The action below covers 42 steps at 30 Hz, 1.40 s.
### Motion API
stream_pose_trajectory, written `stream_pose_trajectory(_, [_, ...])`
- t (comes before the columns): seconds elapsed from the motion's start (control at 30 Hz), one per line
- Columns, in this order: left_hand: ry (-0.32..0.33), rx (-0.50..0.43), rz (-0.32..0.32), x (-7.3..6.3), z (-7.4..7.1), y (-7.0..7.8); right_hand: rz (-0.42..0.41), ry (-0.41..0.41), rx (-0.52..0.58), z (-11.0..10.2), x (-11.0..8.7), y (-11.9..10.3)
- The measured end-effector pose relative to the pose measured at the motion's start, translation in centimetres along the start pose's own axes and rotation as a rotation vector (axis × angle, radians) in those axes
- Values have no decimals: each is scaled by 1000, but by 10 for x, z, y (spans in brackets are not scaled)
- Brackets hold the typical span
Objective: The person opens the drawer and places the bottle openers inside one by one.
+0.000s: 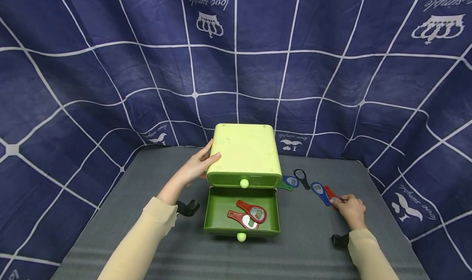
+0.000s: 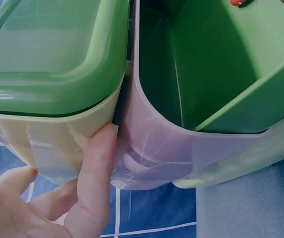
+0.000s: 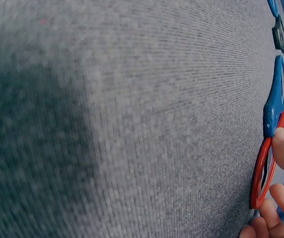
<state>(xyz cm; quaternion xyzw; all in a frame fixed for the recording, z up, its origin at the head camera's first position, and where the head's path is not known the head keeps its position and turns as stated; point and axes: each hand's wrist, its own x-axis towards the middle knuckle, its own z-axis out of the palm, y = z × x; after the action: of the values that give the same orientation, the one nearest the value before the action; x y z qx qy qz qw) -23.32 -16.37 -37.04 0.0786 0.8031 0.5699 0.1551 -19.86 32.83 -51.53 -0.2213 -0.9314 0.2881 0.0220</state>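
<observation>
A two-drawer box [image 1: 245,146] with a pale yellow-green top stands mid-table. My left hand [image 1: 194,165] rests against its left side, thumb on the top edge; in the left wrist view the fingers [image 2: 98,173] lie fairly straight on the upper casing. The lower drawer [image 1: 217,212] is pulled out and holds two red bottle openers [image 1: 258,212], one overlapping the other. Over at the right, my right hand [image 1: 351,211] holds another red bottle opener [image 3: 257,183] by its rim, low over the cloth. Its handle end lies beside a blue bottle opener [image 1: 319,192].
Right of the box lie a black bottle opener [image 1: 301,177], another blue one [image 1: 292,181] and a green one [image 1: 285,186] partly hidden by the box. The upper drawer, with a round knob [image 1: 244,183], is closed. A dark blue checked curtain [image 1: 258,75] hangs behind the grey table [image 1: 306,247].
</observation>
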Motion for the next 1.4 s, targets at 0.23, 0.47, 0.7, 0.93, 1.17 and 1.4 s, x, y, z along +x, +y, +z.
stream_pose_trajectory(0.23, [1,7,4,-1,-1,1,2,-53,3,-6,1,0])
stream_pose_trajectory(0.47, [-1,2,2,1,-1,-2,33,-47,92,-9,-4,0])
stream_pose_trajectory(0.7, [-3,0,3,2,-2,-3,70,-81,190,-18,-6,1])
stream_pose_trajectory(0.93, [-7,-2,2,2,-2,-2,52,-177,292,-31,-16,-14])
stream_pose_trajectory(1.17, [-7,4,-1,4,-2,-3,-71,-326,363,-41,-43,-59])
stream_pose_trajectory(1.4, [-14,-3,0,4,-3,-3,-211,-439,372,-46,-76,-102])
